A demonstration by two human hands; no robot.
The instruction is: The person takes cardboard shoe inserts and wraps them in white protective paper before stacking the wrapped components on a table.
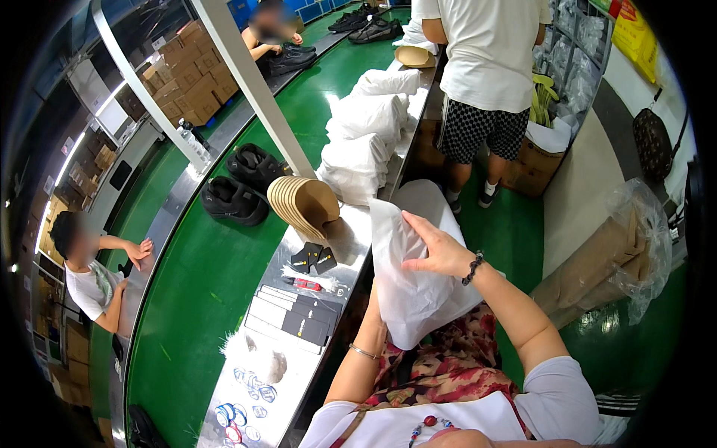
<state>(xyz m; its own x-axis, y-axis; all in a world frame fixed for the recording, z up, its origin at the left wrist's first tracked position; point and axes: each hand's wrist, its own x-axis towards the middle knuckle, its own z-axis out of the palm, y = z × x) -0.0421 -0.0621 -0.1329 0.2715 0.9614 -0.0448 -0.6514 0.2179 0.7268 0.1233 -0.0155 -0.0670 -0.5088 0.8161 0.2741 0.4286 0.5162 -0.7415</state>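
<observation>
White tissue paper (411,284) hangs in front of me at the table edge, loosely folded over. My right hand (442,252), with a dark bead bracelet on its wrist, rests against the upper part of the paper, thumb and fingers spread. My left hand is behind the paper; just the forearm and a thin bangle show, so its fingers are hidden. Left of the paper, on the worktop (351,261), stand a row of nested tan cardboard inserts (302,205) and small black tags (314,257). Beyond them lie white paper-wrapped bundles (355,164) in a row.
Black shoes (233,200) stand on the green conveyor belt (224,299). Cards (306,317), a red tool (305,284) and round stickers (231,414) lie on the worktop. A co-worker in a white shirt (493,52) stands ahead; a plastic-wrapped cardboard stack (597,257) is at right.
</observation>
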